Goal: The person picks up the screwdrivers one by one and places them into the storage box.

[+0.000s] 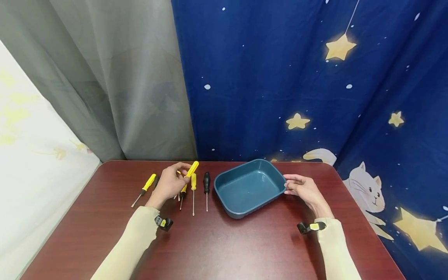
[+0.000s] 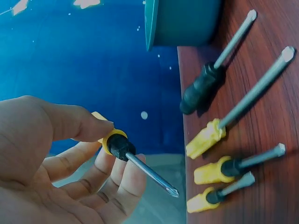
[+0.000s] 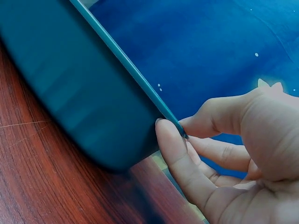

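Blue tray (image 1: 249,191) and several screwdrivers (image 1: 207,181) on a reddish-brown table (image 1: 238,249).

A table (image 1: 227,249) and curtains (image 1: 262,85) show an indoor workspace.

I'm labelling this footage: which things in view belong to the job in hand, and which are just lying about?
Likely in the job:
yellow-handled screwdriver, held by the left hand
blue tray, gripped by the right hand
other screwdrivers on the table

Just background:
starry blue curtain
grey curtain

No text or number is legible; the wrist straps (image 1: 163,223) seem too small to tell.
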`<state>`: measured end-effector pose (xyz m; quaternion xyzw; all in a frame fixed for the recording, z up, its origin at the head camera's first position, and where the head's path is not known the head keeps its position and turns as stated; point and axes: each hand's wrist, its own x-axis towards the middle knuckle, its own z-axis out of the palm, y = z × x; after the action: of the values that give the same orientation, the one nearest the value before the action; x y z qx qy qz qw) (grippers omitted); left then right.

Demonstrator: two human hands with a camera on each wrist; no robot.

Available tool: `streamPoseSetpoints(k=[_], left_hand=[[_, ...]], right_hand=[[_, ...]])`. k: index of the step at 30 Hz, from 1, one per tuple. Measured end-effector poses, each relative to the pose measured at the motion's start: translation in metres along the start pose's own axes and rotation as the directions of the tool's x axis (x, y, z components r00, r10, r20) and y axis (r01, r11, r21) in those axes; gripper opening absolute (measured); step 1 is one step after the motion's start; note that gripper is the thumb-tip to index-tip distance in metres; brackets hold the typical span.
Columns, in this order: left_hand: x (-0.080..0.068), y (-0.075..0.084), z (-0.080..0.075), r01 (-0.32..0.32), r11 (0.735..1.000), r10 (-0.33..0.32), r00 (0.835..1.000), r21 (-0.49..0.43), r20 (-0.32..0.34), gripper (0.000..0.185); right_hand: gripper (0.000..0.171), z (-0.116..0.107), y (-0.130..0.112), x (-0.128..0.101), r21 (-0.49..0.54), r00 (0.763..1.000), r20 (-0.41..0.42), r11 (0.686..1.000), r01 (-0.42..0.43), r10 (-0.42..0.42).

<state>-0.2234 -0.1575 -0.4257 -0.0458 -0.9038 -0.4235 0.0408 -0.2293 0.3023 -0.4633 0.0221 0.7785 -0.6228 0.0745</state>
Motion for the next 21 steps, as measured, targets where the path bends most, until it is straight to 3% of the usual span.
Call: streamPoseSetpoints(k=[21], left_hand=[[0.007,0.027,0.027,-0.043,0.999,0.044,0.998,-0.029,0.041,0.039]], right_hand=[[0.047,0.0,0.0,0.001,0.026,1.0,0.018,1.0,0.001,-0.002]])
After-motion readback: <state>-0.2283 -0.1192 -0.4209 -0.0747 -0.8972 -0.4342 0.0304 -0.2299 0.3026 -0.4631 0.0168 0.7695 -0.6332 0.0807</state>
